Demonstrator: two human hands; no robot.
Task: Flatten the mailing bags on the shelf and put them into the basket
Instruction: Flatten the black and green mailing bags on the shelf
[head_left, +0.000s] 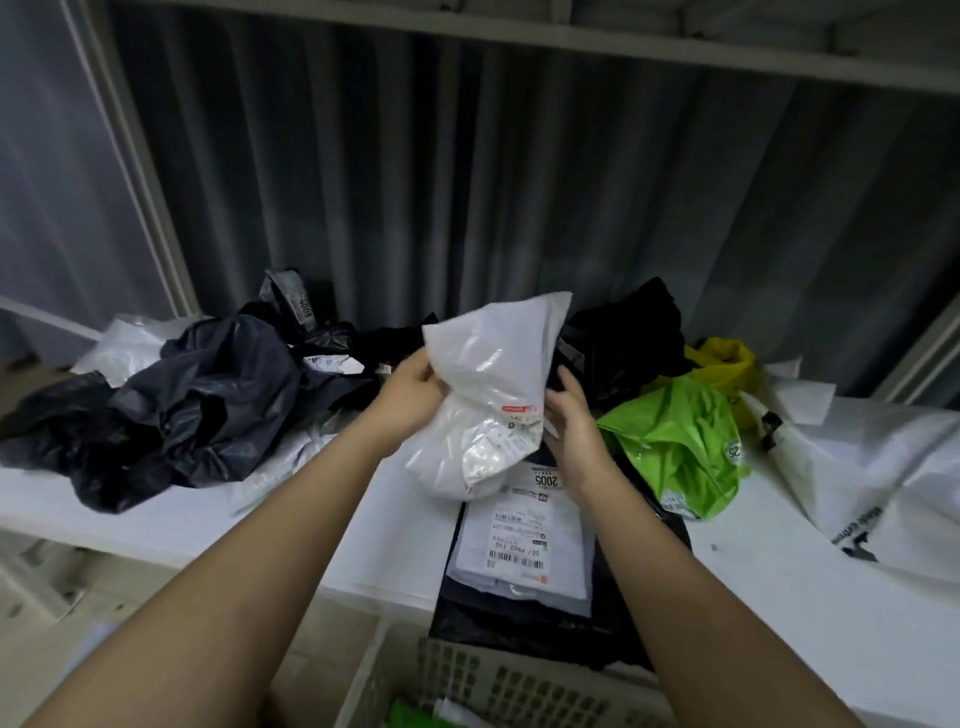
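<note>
White laminate shelf (322, 525), grey curtain (467, 197) behind, 2nd shelf board (675, 47) overhead. Held: 1 white mailing bag (483, 400), raised above shelf centre; my left hand (410, 387) pinches its left edge, right hand (574, 421) curls round its right edge. Under it: flat stack, black bag (524, 613) w/ labelled white one (524, 545) on top. Loose: 1 green bag (675, 441), 1 yellow (727, 364), crumpled black heap (197, 410) left; exact count unclear. Basket (519, 686) below front edge.
</note>
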